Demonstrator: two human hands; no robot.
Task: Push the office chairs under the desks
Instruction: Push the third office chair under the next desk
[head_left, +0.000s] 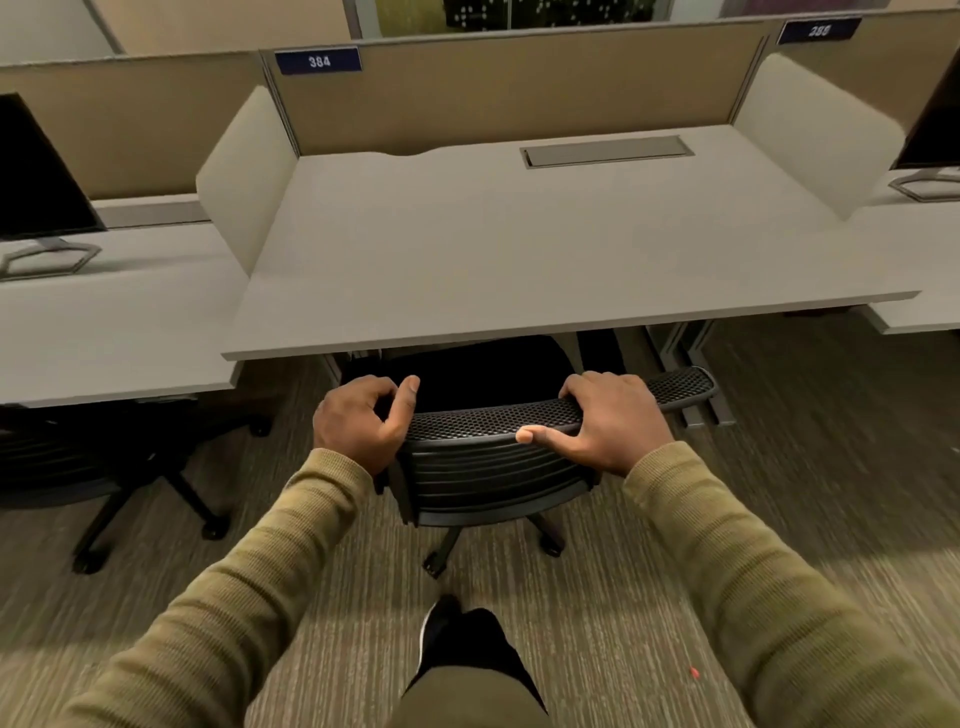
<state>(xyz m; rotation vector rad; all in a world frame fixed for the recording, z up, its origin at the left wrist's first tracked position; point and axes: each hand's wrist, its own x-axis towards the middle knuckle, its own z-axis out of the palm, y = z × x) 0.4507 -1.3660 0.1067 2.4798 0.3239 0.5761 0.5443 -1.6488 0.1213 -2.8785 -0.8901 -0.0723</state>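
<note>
I see both hands, left hand (363, 423) and right hand (605, 421), clasping chair backrest (488, 457) | seat partly under desk (519, 249) | left neighbour chair (104, 467) still out

striped carpet (779, 467) underfoot. tan partition (509, 88) along the back, cream side dividers (244, 176). blue number tags (318, 61). monitors (36, 176) left and right. window (519, 13) beyond.

Both hands grip the top of the chair (493, 467) back — left hand (363, 421), right hand (608, 421). Its seat sits partly under the desk (519, 244) — another chair (104, 467) stands left.
</note>
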